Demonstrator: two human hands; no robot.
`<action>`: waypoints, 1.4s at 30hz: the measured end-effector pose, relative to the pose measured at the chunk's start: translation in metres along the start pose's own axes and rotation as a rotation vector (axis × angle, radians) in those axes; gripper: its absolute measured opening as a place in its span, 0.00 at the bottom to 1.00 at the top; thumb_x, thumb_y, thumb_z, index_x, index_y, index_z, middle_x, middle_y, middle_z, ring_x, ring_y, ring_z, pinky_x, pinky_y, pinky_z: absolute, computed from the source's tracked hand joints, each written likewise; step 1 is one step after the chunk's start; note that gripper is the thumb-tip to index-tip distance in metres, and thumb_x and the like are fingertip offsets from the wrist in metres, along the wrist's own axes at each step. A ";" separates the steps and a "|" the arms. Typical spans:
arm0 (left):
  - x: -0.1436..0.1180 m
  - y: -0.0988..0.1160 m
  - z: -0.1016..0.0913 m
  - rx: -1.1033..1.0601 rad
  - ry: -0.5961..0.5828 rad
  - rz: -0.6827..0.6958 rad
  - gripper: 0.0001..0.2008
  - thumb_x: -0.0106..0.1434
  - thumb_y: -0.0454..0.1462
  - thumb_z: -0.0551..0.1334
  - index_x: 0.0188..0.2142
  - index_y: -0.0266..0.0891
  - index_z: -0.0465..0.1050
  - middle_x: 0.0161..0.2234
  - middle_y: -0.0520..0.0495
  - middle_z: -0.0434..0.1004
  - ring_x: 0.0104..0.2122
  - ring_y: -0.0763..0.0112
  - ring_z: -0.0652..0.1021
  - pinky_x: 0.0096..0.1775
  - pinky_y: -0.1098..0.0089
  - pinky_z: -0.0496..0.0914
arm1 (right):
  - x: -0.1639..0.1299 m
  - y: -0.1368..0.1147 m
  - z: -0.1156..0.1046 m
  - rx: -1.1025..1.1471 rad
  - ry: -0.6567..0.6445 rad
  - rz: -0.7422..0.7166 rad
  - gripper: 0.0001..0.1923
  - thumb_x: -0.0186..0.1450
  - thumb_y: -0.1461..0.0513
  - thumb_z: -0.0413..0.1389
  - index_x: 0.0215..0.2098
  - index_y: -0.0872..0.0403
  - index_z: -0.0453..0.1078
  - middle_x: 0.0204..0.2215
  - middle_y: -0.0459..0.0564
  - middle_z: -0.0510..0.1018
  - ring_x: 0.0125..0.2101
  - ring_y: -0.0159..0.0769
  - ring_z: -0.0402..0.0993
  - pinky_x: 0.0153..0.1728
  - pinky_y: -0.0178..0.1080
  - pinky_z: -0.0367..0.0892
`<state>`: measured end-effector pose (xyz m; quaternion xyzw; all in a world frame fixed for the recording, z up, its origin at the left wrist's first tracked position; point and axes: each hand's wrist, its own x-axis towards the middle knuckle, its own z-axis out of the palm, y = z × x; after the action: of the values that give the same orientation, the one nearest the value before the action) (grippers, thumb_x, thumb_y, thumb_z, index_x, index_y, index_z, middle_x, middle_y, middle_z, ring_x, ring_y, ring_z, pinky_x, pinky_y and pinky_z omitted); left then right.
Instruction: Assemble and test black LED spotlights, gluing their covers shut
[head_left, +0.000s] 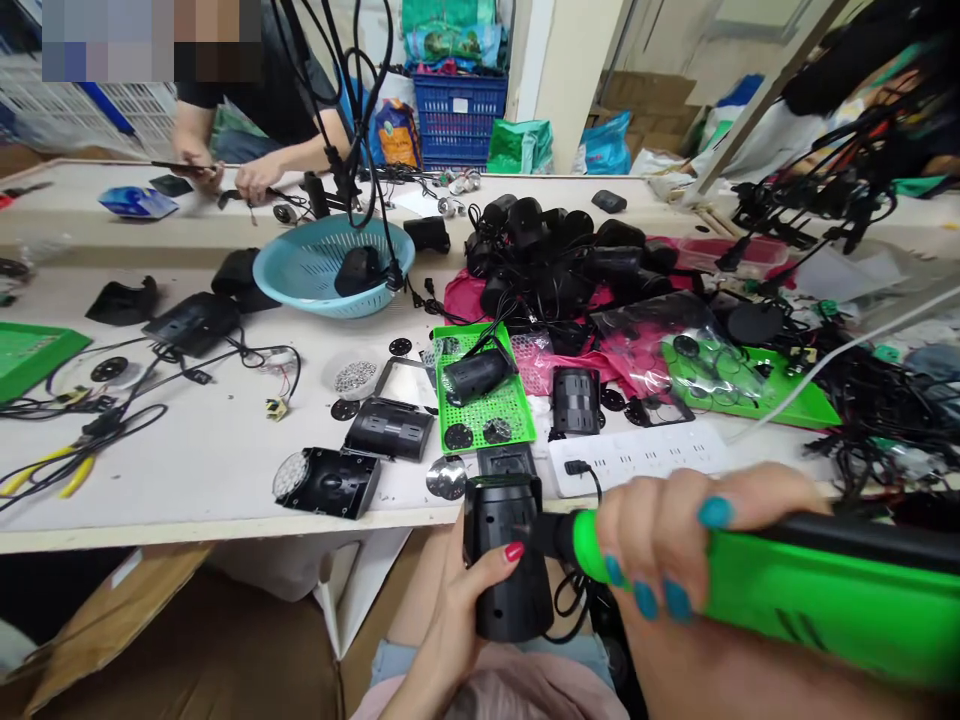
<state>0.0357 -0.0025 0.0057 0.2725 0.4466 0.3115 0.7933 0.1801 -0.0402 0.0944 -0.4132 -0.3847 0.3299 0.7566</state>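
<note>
A black housing [514, 598], apparently only partway worked, is gripped in a person's left hand [461, 605] before the table [195, 485] as the right hand [671, 545] clenches a green power tool [817, 590] aimed at it, with loose casings [388, 432] and a heap of similar black units [559, 285] beyond.

Surface [225, 490] centre: tray [487, 405], one casing [474, 376] in it. Behind tray, to right — heap of casings [540, 240]. Behind tray, to left: basket [292, 260] with part [356, 272] inside. Right of tray, near front edge: power strip [637, 448]; cable tangle [855, 420] at far right. Left end: pliers [79, 477] near edge, another tray [22, 375] farther back. Packet [137, 202] at back left. Before surface — held casing [517, 590] in left hand [465, 600], tool [795, 590] right of it in right hand [667, 530]. Crate [457, 120] beyond far side.
</note>
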 end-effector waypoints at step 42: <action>0.006 -0.001 -0.002 -0.029 0.102 0.063 0.19 0.52 0.39 0.70 0.44 0.39 0.78 0.37 0.52 0.81 0.35 0.68 0.77 0.39 0.72 0.72 | -0.025 0.015 0.019 0.330 -0.217 0.119 0.13 0.72 0.54 0.54 0.37 0.49 0.77 0.15 0.44 0.69 0.19 0.35 0.68 0.24 0.38 0.69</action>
<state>0.0367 0.0016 0.0005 0.2588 0.4733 0.3563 0.7629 0.1491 -0.0464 0.0804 -0.2678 -0.3795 0.4751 0.7473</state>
